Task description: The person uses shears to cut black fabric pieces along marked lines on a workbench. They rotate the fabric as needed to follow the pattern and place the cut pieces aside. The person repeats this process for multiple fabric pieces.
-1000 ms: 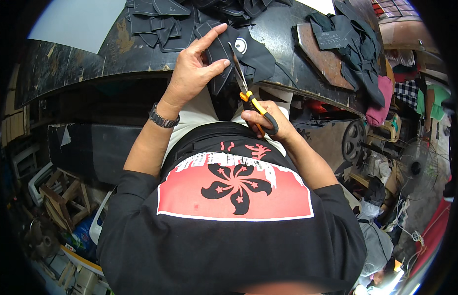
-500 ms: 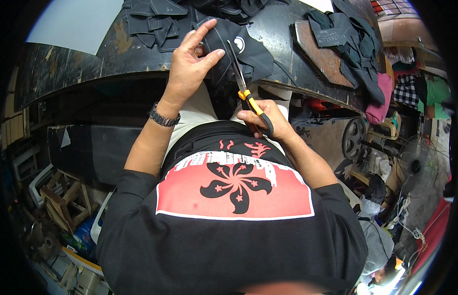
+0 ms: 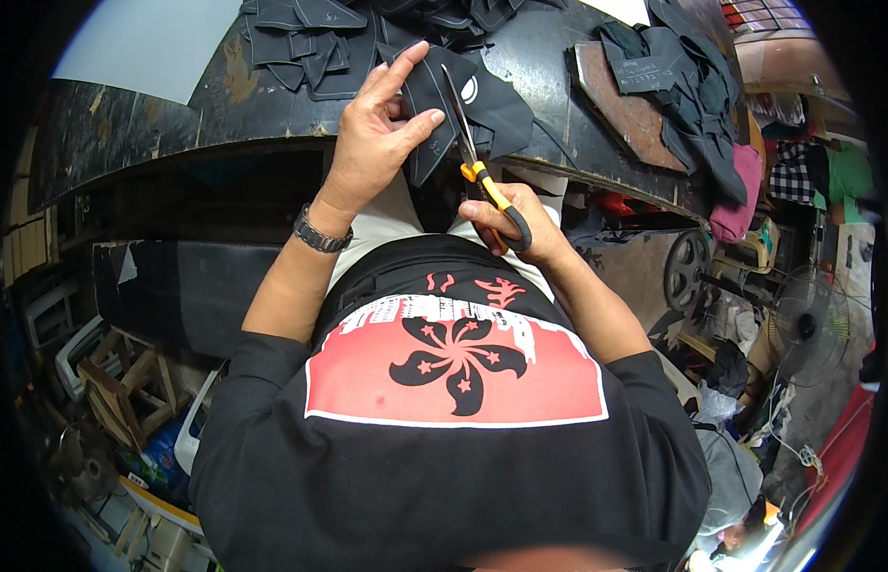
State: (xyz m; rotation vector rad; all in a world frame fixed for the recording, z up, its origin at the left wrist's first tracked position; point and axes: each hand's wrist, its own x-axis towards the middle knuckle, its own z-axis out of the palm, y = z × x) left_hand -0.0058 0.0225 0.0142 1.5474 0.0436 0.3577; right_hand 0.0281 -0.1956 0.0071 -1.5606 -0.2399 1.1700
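Over the front edge of the black worktable, my left hand [image 3: 375, 138] pinches a dark fabric piece [image 3: 429, 164] with pale chalk lines along its border. Its thumb lies on the piece and its fingers stretch along the far side. My right hand [image 3: 526, 221] grips scissors [image 3: 498, 197] with yellow and black handles. Their long blades point away from me and lie along the right edge of the held piece. Behind them, another dark fabric piece [image 3: 506, 110] with a white round mark rests on the table.
Dark cut pieces [image 3: 315, 48] are heaped at the far left of the worktable [image 3: 177, 129]. A brown board [image 3: 620, 110] and a pile of dark fabric [image 3: 673, 86] lie on the right. Beyond are a pink cloth [image 3: 737, 195], a black handwheel [image 3: 687, 272] and a fan [image 3: 806, 324].
My left hand has shifted slightly right and down. More of the fabric piece's lower corner now shows below my thumb. The scissors' tips have moved a little farther from me.
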